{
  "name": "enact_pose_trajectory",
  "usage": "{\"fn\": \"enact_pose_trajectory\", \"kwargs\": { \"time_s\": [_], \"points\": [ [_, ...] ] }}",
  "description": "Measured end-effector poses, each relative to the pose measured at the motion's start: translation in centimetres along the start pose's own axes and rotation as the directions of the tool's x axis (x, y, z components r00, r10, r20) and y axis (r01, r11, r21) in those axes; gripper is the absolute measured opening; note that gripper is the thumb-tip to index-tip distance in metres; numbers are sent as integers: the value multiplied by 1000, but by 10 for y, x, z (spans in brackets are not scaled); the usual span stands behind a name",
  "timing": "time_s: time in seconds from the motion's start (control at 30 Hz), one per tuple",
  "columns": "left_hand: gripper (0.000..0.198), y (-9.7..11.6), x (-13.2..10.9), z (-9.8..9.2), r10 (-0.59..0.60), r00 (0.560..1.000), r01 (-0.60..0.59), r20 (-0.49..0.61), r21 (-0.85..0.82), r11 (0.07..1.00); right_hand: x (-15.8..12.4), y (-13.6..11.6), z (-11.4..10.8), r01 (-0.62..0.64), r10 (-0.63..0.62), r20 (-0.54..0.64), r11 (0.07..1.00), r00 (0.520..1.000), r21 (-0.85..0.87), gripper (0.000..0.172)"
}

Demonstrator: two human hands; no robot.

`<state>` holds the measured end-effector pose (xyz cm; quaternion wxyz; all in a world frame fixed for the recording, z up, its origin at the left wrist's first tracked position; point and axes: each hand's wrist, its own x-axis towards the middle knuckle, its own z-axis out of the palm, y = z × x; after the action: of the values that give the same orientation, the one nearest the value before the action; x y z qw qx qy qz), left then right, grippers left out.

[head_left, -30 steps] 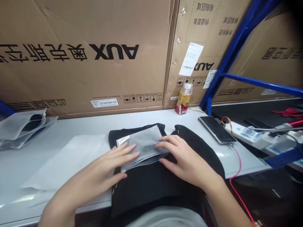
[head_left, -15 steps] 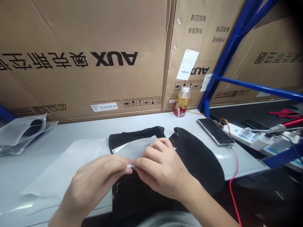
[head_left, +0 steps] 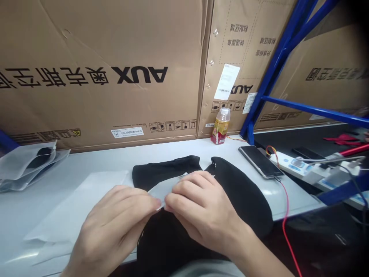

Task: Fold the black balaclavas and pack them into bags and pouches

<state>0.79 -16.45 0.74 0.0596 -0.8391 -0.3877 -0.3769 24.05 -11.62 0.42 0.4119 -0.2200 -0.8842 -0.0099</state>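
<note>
Both my hands meet over a black garment [head_left: 242, 192] that lies on the table edge and hangs toward me. Between them is a small frosted plastic zip bag [head_left: 165, 187], its far part resting above the cloth. My left hand [head_left: 118, 223] pinches the near edge of this bag between thumb and forefinger. My right hand [head_left: 204, 211] is closed on the same edge just to the right, its curled fingers covering much of the bag. What the bag contains, if anything, is hidden. Left of my hands, a larger frosted bag [head_left: 77, 204] lies flat.
More frosted bags with dark contents [head_left: 17, 165] lie at the far left. A drink bottle [head_left: 221, 126] stands against the cardboard boxes [head_left: 100, 104]. On the right are a phone [head_left: 261, 161] on a red cable [head_left: 285, 219], a power strip [head_left: 294, 163] and a blue rack frame [head_left: 268, 73].
The bag has tilted and shows less of its face. My left hand has turned, its fingers now higher over the edge, and the white slider seen between my fingertips is covered.
</note>
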Motion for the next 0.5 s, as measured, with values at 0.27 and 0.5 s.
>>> {"fn": "enact_pose_trajectory", "kwargs": {
  "time_s": [0.27,0.5],
  "points": [
    [30,-5,-4,-7,-2,988,3,-153,4,1000,-19,31,-13,-93,90,-43,993,995,-74,14],
    [22,-11,-4,-7,-95,986,101,-137,40,994,-29,40,-22,-118,115,-29,984,993,-134,11]
  ]
}}
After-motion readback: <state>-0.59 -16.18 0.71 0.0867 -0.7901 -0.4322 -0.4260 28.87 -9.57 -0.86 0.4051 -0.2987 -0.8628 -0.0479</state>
